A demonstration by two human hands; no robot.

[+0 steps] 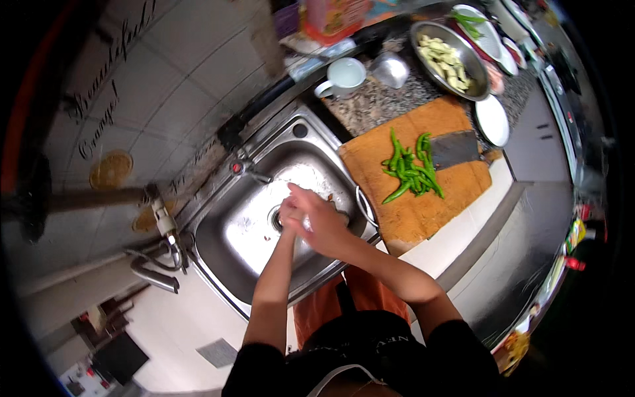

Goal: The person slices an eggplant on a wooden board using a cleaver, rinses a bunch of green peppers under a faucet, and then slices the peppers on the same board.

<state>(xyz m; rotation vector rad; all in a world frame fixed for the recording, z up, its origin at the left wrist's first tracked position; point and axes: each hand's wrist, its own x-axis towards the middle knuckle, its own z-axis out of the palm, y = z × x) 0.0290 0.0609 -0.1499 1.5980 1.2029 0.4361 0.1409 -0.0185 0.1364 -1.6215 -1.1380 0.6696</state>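
Note:
Over the stainless steel sink (pixel 218 264), my two hands are pressed together below the tap (pixel 254 173). My right hand (pixel 323 221) lies across my left, its fingers stretched out and no object seen in it. Most of my left hand (pixel 288 210) is covered by the right; its fingers are hidden and blurred. Around the drain (pixel 276 217) the basin looks wet, with small brown bits in it. Beside the sink on the right, a wooden cutting board (pixel 423 218) carries several green chilies (pixel 413 173) and a cleaver with a dark, broad blade (pixel 455 149).
Behind the board stand a white mug (pixel 345 74), a metal bowl of pale cut pieces (pixel 444 63) and a small white plate (pixel 492 121). A white dish (pixel 479 33) holds more green pieces. Another faucet (pixel 162 264) juts out from the tiled wall (pixel 185 73) at left.

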